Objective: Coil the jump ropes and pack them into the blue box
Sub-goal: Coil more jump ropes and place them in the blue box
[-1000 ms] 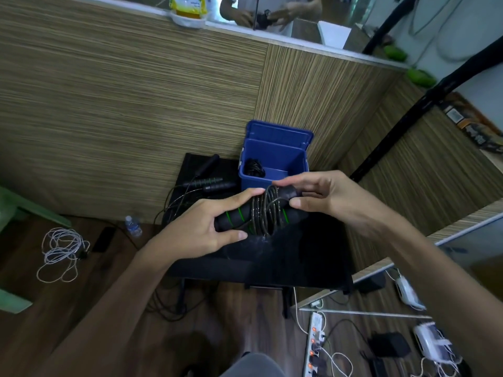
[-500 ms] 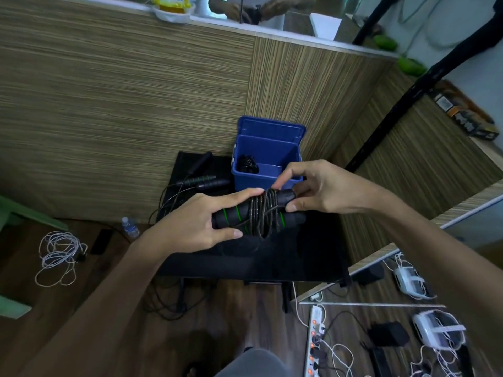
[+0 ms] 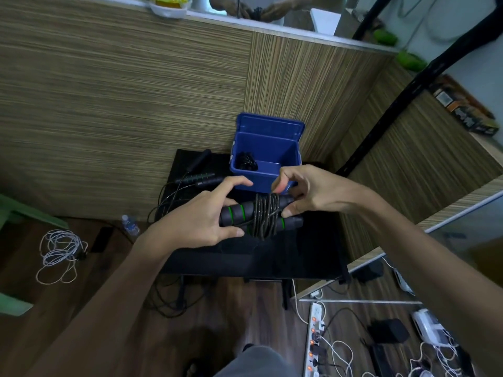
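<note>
A jump rope with black foam handles and green rings has its cord wound around both handles. My left hand grips the handles' left end. My right hand pinches the cord and the right end from above. The open blue box stands just behind them on the black table, its lid tipped back, and a dark coiled rope lies inside at the left. Another jump rope lies uncoiled on the table left of the box.
A wood-grain partition rises behind and to the right of the table. On the floor are a white cable bundle, a small water bottle, a power strip with plugs, and a green chair at the left.
My right hand's fingers have lifted and curled over the top of the wound cord. The bundle stays in front of the box, held by both hands.
</note>
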